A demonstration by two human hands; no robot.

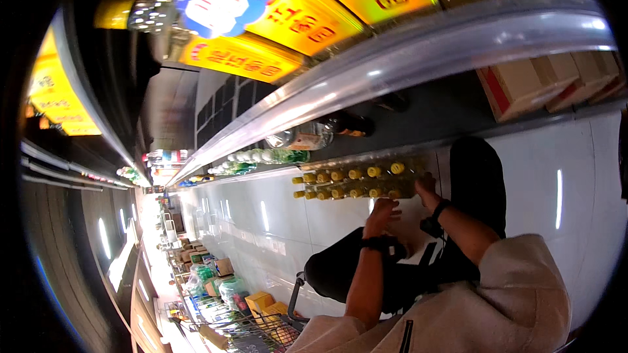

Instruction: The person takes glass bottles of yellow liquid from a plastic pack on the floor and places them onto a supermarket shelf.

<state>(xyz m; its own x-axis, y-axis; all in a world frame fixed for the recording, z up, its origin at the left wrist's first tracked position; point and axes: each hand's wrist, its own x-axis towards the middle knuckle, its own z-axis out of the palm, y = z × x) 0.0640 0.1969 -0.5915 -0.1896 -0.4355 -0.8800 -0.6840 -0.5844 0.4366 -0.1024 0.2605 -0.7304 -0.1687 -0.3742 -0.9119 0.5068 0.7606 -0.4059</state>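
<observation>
Two rows of clear bottles with yellow caps (355, 174) stand on the tiled floor, close along the foot of a shelf. My right hand (427, 189) is at the right end of these rows, up against the last bottles; whether its fingers grip one is unclear. Just below the rows, my left hand (383, 214) is held with its fingers apart and nothing visible in it. Each wrist wears a black band. My dark-trousered knees are bent on both sides of my arms.
A shelf with a metallic front edge (343, 88) runs above the bottles, bearing yellow boxes (314, 24). Beneath it are a large clear bottle (301, 137), green bottles (274, 156) and cardboard cartons (532, 83). A loaded wire cart (245, 326) stands at lower left.
</observation>
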